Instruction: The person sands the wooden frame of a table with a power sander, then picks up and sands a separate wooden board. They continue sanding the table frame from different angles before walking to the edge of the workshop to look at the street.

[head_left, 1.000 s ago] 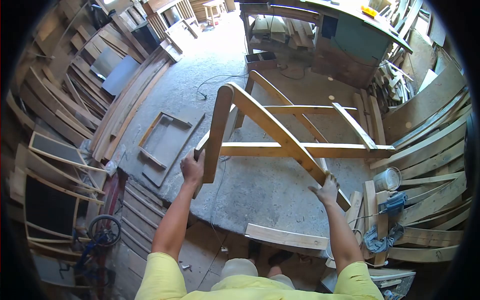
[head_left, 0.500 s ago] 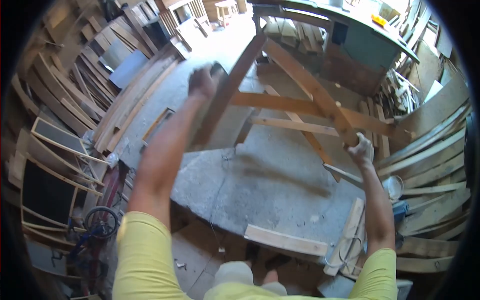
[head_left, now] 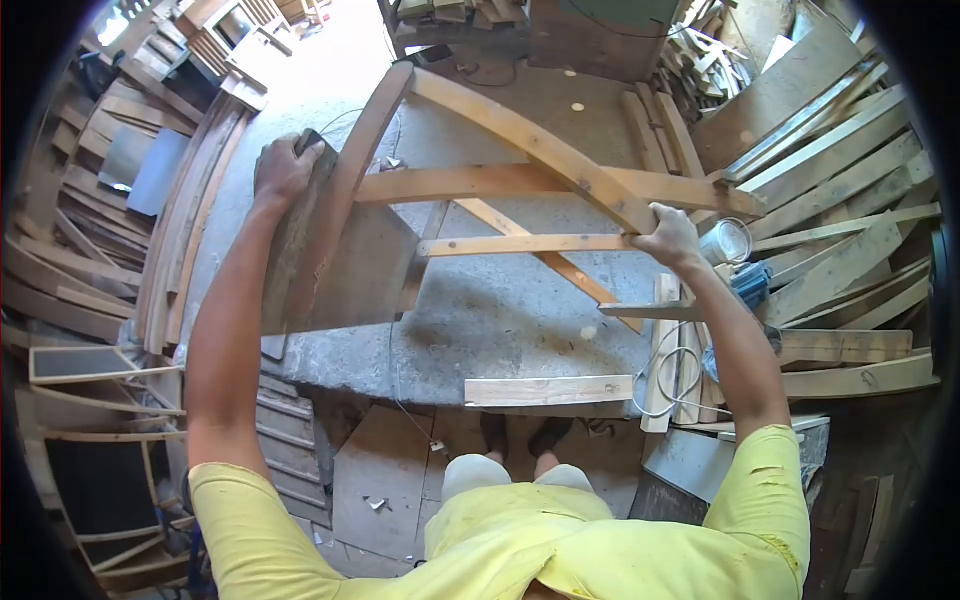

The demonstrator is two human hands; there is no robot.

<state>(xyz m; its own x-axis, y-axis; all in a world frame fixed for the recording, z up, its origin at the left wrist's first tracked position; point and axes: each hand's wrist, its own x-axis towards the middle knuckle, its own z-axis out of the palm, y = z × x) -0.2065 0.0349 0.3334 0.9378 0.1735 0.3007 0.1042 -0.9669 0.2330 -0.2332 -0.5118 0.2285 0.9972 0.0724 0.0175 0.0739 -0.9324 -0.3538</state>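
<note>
A wooden frame (head_left: 540, 145) of crossed legs and rails, joined to a broad board (head_left: 365, 265) on its left, is held in front of me above the concrete floor. My left hand (head_left: 285, 172) grips the top edge of the board at the left, its fingers wrapped over the edge. At the right, my right hand (head_left: 668, 237) is closed round the lower end of the frame's long slanting leg. Thinner crossed slats (head_left: 530, 243) show below and behind the main rail.
A loose plank (head_left: 548, 391) lies at the concrete edge near my feet. Stacked boards (head_left: 840, 220) line the right, beside a white bucket (head_left: 727, 242). More timber (head_left: 190, 240) runs along the left, above dark-panelled frames (head_left: 100, 485). A white cable (head_left: 680, 375) coils at the lower right.
The view has shifted. The frame and board have turned and sit further left in view, with both hands still holding them. Both hands appear further left, and the right hand is higher.
</note>
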